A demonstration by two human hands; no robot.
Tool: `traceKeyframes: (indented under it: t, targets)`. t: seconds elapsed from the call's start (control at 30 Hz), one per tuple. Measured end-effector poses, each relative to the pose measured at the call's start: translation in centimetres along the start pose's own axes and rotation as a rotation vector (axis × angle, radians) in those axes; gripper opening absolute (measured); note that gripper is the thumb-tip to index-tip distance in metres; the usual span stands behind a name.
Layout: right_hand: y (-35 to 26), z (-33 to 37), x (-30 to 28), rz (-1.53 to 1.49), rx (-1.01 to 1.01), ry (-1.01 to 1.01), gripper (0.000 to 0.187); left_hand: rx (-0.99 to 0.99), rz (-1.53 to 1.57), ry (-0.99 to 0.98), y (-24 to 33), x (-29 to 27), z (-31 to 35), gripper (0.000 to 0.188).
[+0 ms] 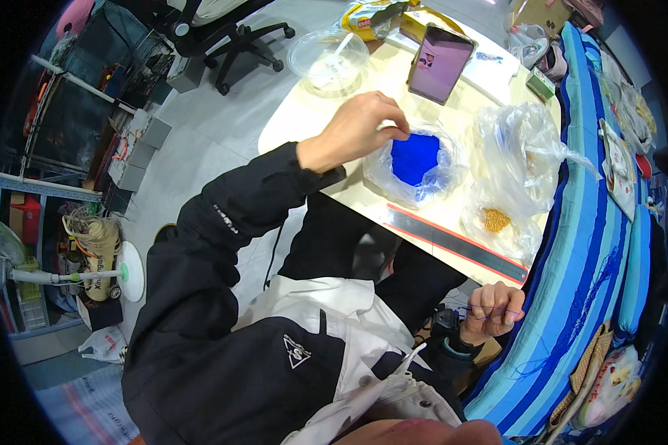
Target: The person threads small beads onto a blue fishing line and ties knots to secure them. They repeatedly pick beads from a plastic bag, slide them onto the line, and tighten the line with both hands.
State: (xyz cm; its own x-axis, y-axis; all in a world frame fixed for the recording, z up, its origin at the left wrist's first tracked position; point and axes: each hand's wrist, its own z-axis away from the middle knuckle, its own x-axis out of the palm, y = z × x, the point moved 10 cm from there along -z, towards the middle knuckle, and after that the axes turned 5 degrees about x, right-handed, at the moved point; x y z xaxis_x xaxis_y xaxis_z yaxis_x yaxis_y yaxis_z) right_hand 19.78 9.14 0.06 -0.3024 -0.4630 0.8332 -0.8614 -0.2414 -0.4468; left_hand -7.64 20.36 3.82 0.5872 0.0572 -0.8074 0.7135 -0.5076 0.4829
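Jacket [260, 371], right hand [491, 313] curled round thread [487, 308], left hand [361, 130] pinched over bag [402, 192], hold unclear

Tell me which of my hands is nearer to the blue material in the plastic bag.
Left. Your left hand is at the upper-left edge of the blue material; your right hand is farther off, toward the lower right, beyond the ruler.
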Motion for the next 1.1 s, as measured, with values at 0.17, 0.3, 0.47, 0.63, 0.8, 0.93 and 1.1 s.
traceKeyframes:
  t: [0.17, 0.3, 0.47, 0.63, 0.8, 0.93, 1.1]
  targets:
    - [0.7, -1.0, -0.2, 0.042, 0.083, -0.057, 0.030, -0.226, 0.036, 0.182, -0.9, -1.2, 4.6, 0.022]
    - [1.5, -2.1, -0.5, 0.022, 0.101, -0.056, 0.036, -0.497, 0.452, 0.148, -0.8, 2.7, 7.8, 0.027]
    - [2.7, -2.9, 0.0, 0.122, 0.125, -0.046, 0.038, -0.239, 0.104, 0.374, 5.6, 3.9, 5.7, 0.033]
    - [3.5, -3.2, 0.4, 0.218, 0.179, 0.000, 0.030, -0.145, 0.032, 0.398, 8.2, 5.5, 4.9, 0.045]
    - [4.8, -3.7, 0.8, 0.272, 0.206, 0.010, 0.031, -0.145, 0.105, 0.470, 7.7, 3.4, 5.9, 0.051]
    - [5.9, -4.2, 1.9, 0.282, 0.253, -0.029, 0.029, -0.039, 0.123, 0.442, 6.7, 0.4, 7.3, 0.056]
    - [6.5, -4.9, 2.6, 0.287, 0.147, 0.000, 0.035, -0.369, 0.075, 0.655, -2.1, -5.1, 10.8, 0.021]
